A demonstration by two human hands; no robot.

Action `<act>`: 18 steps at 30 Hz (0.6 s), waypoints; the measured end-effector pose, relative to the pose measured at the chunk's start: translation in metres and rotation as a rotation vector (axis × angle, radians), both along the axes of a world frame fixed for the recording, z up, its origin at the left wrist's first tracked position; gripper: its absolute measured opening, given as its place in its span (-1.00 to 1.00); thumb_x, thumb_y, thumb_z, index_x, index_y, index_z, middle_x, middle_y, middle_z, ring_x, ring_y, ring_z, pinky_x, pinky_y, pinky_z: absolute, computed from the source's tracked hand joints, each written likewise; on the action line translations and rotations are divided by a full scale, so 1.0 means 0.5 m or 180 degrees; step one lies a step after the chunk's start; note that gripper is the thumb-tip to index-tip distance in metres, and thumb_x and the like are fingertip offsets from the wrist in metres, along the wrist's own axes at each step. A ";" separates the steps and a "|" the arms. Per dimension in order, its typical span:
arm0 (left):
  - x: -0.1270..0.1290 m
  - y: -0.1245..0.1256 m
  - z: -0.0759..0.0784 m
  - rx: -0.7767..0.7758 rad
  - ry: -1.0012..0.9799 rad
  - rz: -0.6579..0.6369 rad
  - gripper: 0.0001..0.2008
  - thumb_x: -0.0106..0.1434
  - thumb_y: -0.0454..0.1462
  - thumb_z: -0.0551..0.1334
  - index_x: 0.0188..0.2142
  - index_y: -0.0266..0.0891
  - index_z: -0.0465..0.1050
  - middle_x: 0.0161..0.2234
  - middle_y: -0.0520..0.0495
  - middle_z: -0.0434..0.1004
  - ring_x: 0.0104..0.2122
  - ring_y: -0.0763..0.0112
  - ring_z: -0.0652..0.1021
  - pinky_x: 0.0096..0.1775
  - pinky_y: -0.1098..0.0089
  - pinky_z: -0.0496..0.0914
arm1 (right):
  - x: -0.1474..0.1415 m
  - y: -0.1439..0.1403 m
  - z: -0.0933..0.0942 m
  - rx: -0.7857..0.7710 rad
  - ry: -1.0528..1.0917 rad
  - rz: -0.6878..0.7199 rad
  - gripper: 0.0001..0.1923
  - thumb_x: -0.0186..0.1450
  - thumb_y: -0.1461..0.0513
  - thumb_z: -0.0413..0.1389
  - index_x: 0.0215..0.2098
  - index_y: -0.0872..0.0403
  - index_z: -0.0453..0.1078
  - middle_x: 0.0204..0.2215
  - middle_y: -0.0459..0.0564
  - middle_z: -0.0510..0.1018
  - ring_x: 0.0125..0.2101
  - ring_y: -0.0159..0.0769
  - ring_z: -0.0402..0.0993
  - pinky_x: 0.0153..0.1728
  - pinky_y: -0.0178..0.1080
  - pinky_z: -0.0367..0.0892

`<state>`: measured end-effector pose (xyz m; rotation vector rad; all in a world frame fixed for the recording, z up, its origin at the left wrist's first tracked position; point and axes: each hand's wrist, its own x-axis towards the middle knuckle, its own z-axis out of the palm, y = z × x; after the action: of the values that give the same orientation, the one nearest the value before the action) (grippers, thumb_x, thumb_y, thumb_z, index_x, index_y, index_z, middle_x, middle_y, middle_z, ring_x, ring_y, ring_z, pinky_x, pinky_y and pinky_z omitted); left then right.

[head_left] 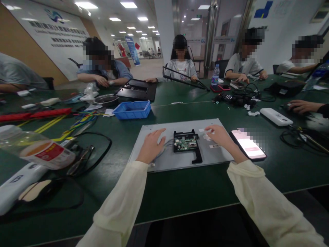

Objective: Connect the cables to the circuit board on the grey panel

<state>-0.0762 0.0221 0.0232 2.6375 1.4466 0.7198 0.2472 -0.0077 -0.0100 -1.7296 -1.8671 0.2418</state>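
A flat grey metal panel point(159, 161), looking like the back of a display, lies on the table before me. A green circuit board point(185, 142) sits on its middle in a black plastic bracket point(197, 154); thin grey cables point(168, 143) run from its left side. My left hand point(152, 144) is over the panel's left part, beside the cables, fingers stretched and thumb apart. On the opposite side, my right hand point(219, 136) hovers by the small white labels point(214, 146), with its fingers loosely bent and nothing visible between them. Whether either hand touches the panel is unclear.
A lit phone point(248, 144) lies right of the panel. Behind it stands a blue tray point(132, 110). Left are a plastic jar point(48, 152) and black cables point(109, 147). Several people sit around the green table point(180, 195); one holds a black frame point(185, 76).
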 end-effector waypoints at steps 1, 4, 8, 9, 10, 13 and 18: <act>0.015 -0.007 0.007 -0.0078 -0.0067 -0.0062 -0.60 0.35 -0.17 -0.03 0.13 -0.21 0.24 0.10 -0.11 0.38 0.08 0.24 0.40 0.13 0.18 0.23 | -0.002 0.006 -0.001 0.0023 -0.0117 -0.0013 -0.76 0.24 0.28 0.09 -0.13 0.12 0.47 -0.16 0.07 0.55 -0.23 -0.26 0.46 -0.10 -0.22 0.28; 0.066 -0.028 0.014 -0.0239 0.0028 -0.0284 -0.60 0.36 -0.17 -0.02 0.14 -0.22 0.23 0.10 -0.11 0.37 0.07 0.23 0.41 0.09 0.21 0.28 | -0.019 0.025 -0.001 0.0053 -0.0496 -0.0031 -0.75 0.27 0.21 0.09 -0.13 0.13 0.47 -0.12 0.12 0.53 -0.09 -0.17 0.41 -0.05 -0.21 0.24; 0.121 -0.048 -0.014 -0.0172 0.0260 -0.0321 -0.62 0.35 -0.19 0.01 0.12 -0.22 0.24 0.12 -0.14 0.35 0.08 0.19 0.39 0.08 0.19 0.28 | -0.055 0.040 0.009 -0.0072 -0.1112 -0.0125 -0.78 0.30 0.18 0.06 -0.20 0.13 0.47 -0.18 0.18 0.53 -0.10 -0.11 0.40 -0.14 -0.21 0.28; 0.128 -0.052 -0.025 -0.0129 0.0297 -0.0314 -0.63 0.35 -0.20 0.01 0.11 -0.22 0.25 0.13 -0.15 0.33 0.10 0.19 0.37 0.10 0.18 0.26 | -0.064 0.041 0.011 -0.0101 -0.1257 -0.0167 -0.79 0.31 0.19 0.05 -0.22 0.13 0.47 -0.20 0.19 0.53 -0.12 -0.11 0.41 -0.16 -0.21 0.28; 0.131 -0.055 -0.035 -0.0090 0.0322 -0.0304 -0.64 0.36 -0.21 0.00 0.11 -0.23 0.26 0.14 -0.15 0.31 0.12 0.19 0.35 0.12 0.17 0.24 | -0.071 0.040 0.014 -0.0122 -0.1371 -0.0199 -0.79 0.32 0.20 0.04 -0.24 0.13 0.47 -0.21 0.20 0.53 -0.13 -0.11 0.42 -0.18 -0.22 0.28; 0.131 -0.062 -0.058 -0.0031 0.0302 -0.0257 -0.65 0.37 -0.21 -0.02 0.09 -0.22 0.28 0.14 -0.15 0.31 0.14 0.22 0.32 0.15 0.18 0.21 | -0.082 0.037 0.017 -0.0179 -0.1496 -0.0263 -0.76 0.34 0.28 -0.04 -0.27 0.17 0.47 -0.25 0.24 0.53 -0.18 -0.09 0.45 -0.24 -0.21 0.28; 0.125 -0.062 -0.065 -0.0048 0.0244 -0.0193 -0.65 0.38 -0.18 -0.02 0.08 -0.22 0.29 0.14 -0.14 0.31 0.16 0.22 0.30 0.15 0.18 0.20 | -0.071 0.035 0.021 -0.0253 -0.1339 -0.0356 -0.71 0.35 0.32 -0.08 -0.29 0.18 0.49 -0.29 0.26 0.54 -0.22 -0.08 0.48 -0.26 -0.20 0.24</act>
<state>-0.0135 -0.0087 -0.0093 2.7128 1.3772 0.6062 0.2117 0.0097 0.0006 -2.0546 -2.0601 -0.1031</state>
